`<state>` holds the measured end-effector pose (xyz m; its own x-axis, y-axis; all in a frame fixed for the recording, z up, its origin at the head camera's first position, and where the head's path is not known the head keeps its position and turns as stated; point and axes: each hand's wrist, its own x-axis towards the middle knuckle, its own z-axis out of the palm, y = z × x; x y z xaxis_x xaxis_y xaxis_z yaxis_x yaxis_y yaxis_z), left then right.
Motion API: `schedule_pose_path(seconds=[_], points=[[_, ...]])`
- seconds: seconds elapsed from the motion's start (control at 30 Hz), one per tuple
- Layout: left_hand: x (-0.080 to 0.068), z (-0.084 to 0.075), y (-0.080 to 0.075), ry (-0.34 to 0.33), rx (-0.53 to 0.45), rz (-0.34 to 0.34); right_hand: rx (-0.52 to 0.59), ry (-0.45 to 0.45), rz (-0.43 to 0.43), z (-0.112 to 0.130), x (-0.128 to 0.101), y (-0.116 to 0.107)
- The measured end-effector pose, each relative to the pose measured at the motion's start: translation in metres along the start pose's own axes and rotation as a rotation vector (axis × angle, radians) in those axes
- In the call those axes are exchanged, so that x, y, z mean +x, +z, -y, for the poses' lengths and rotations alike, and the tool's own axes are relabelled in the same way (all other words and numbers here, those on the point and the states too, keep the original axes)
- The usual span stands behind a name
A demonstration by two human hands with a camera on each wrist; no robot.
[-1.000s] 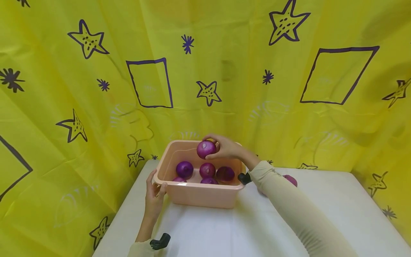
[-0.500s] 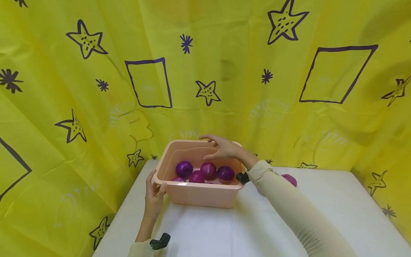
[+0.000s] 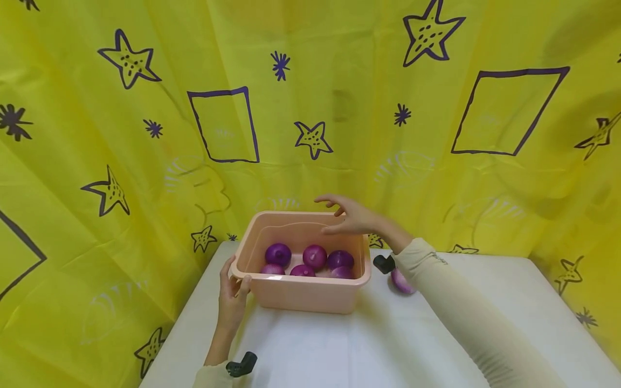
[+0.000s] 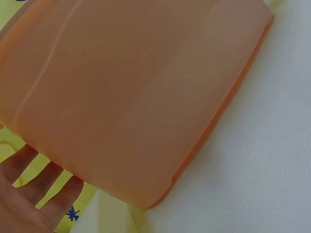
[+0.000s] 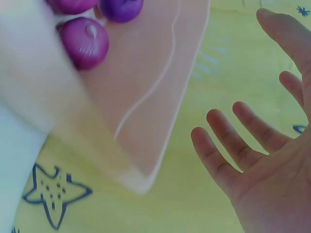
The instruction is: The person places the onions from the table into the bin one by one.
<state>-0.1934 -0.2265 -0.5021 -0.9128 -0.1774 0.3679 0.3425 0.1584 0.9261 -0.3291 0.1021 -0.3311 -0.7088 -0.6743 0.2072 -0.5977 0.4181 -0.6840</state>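
A peach plastic tub point(image 3: 304, 295) stands on the white table with several red onions point(image 3: 315, 257) inside. At its left front corner my left hand point(image 3: 232, 307) holds the rim, thumb on the front side and fingers along the left side. In the left wrist view, the fingers of that hand point(image 4: 34, 194) touch the tub's edge. Above the tub's back right rim, my right hand point(image 3: 356, 216) hovers with fingers spread and nothing in them. The right wrist view has the bare palm of this hand point(image 5: 272, 170) apart from the tub point(image 5: 146, 97).
Another red onion point(image 3: 402, 281) lies on the white table point(image 3: 310, 345) right of the tub, partly hidden by the right sleeve. A yellow curtain point(image 3: 310, 183) with drawn stars hangs behind and at both sides. Each wrist carries a dark device point(image 3: 241, 365).
The right hand has let go of a red onion into the tub, where the onions have shifted. Then it moved right and slightly up. My left hand has stayed on the rim.
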Motion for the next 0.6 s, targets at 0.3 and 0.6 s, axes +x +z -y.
schedule_pose_path(seconds=[0.3,0.6], points=[[0.0,0.001,0.0,-0.011,0.007,-0.008,-0.082,0.033,-0.034,-0.012,-0.04,-0.029],[0.0,0.0,0.001,-0.015,0.025,-0.016,-0.139,0.089,-0.103,-0.038,-0.082,-0.043]])
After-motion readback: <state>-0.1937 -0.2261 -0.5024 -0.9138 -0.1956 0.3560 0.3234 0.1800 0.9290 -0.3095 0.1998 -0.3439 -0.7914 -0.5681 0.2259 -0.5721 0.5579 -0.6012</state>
